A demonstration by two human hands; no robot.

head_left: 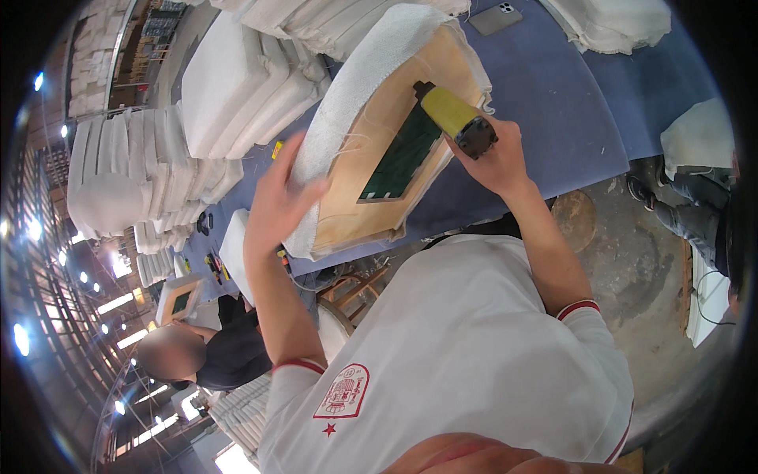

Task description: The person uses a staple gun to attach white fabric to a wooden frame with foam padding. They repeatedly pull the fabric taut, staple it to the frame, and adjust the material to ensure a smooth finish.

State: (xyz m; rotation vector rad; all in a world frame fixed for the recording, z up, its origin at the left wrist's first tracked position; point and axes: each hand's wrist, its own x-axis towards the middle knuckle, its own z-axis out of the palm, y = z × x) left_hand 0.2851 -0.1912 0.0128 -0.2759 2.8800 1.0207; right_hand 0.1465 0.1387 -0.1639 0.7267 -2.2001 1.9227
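An upholstered seat panel (347, 166) lies tilted on the blue table, with its bare wooden underside up and white woven fabric folded over its edges. A dark green rectangle (403, 154) shows in the opening of the wood. My right hand (493, 154) grips a yellow-green staple gun (448, 110) with a black end cap, over the panel's right side. The gun's handle is mostly hidden by the hand. At the panel's left edge is my left hand (276, 193), fingers apart, thumb reaching over the white fabric; it is slightly blurred. Loose threads hang across the wood.
White padded panels (237, 87) stand stacked on the left and far side of the blue table (545, 110). A phone (495, 17) lies at the far edge. A co-worker (229, 347) handles a similar panel at lower left; another person (699, 213) is at right.
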